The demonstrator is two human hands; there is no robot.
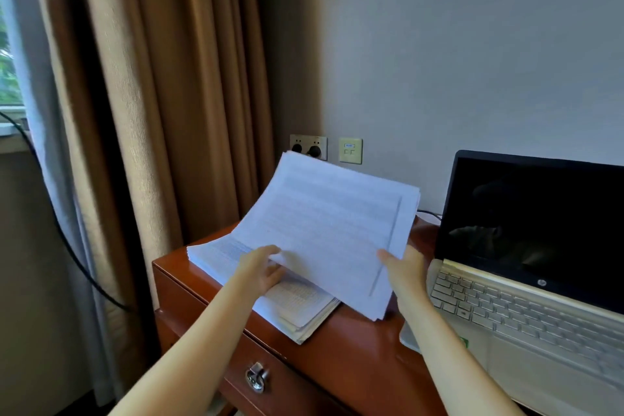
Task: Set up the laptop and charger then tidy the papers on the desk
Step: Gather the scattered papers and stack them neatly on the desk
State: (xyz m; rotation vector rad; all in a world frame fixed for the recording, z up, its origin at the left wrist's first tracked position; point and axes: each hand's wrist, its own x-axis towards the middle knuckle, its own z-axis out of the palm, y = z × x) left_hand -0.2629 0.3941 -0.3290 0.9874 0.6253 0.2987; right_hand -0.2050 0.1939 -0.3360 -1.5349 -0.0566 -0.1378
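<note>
A thick sheaf of printed white papers (334,226) is tilted up off the desk, its far edge raised toward the wall. My left hand (261,268) grips its near left edge and my right hand (403,268) grips its near right edge. Under it a second stack of papers (297,309) lies flat on the wooden desk (354,344). An open silver laptop (526,300) with a dark screen stands at the right. A thin cable (429,213) shows behind the laptop near the wall.
A wall socket plate (309,147) with two black plugs and a data port plate (350,150) sit behind the papers. Brown curtains (175,94) hang at the left beside a window. A drawer with a metal ring pull (256,378) is below the desk edge.
</note>
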